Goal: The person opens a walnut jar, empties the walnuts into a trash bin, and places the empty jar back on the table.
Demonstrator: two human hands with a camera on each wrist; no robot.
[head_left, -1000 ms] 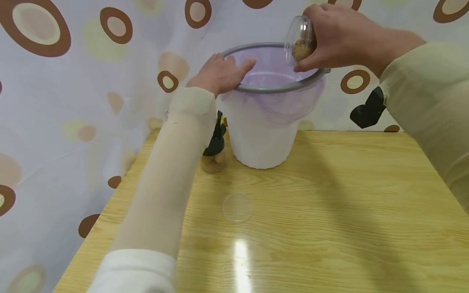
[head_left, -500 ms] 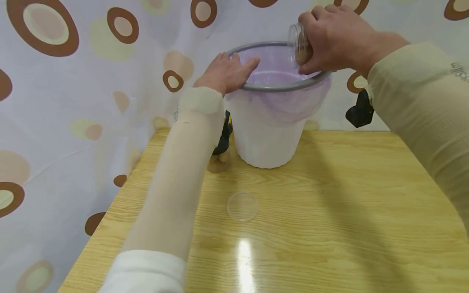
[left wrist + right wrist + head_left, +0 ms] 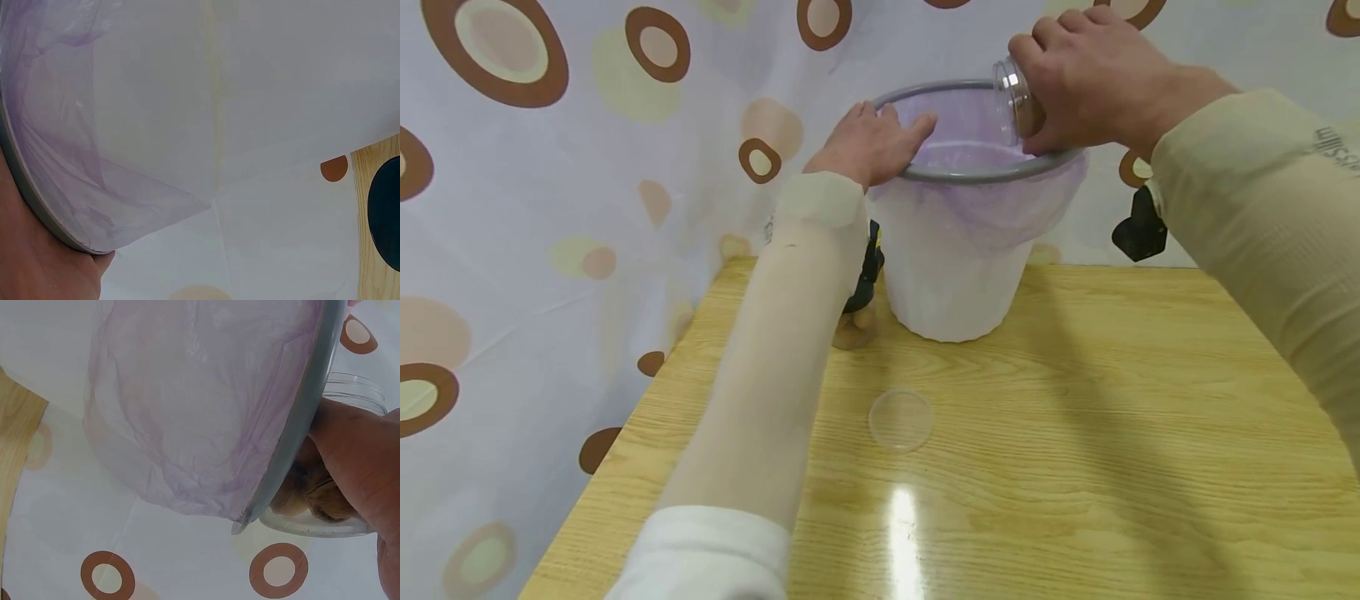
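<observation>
A white waste bin point(image 3: 955, 275) with a grey rim and a pale purple liner point(image 3: 966, 125) stands at the back of the table. My left hand point(image 3: 872, 150) grips the bin's left rim, thumb extended over the inside and fingers over the far side. At the right rim my right hand point(image 3: 1090, 79) holds a clear jar point(image 3: 1013, 100) tipped sideways, its mouth facing left over the bin. Brown walnut-like pieces point(image 3: 328, 497) sit inside the jar in the right wrist view. My palm hides part of the jar.
A clear round lid point(image 3: 901, 421) lies flat on the wooden table point(image 3: 1075, 467). Left of the bin, another jar point(image 3: 853, 329) with light brown contents is partly hidden behind my left forearm. A spotted cloth point(image 3: 610, 150) hangs behind and to the left.
My right hand has turned the jar and lowered it slightly toward the rim; its contents show less from the head view. The left hand stays on the rim. The head view has shifted slightly.
</observation>
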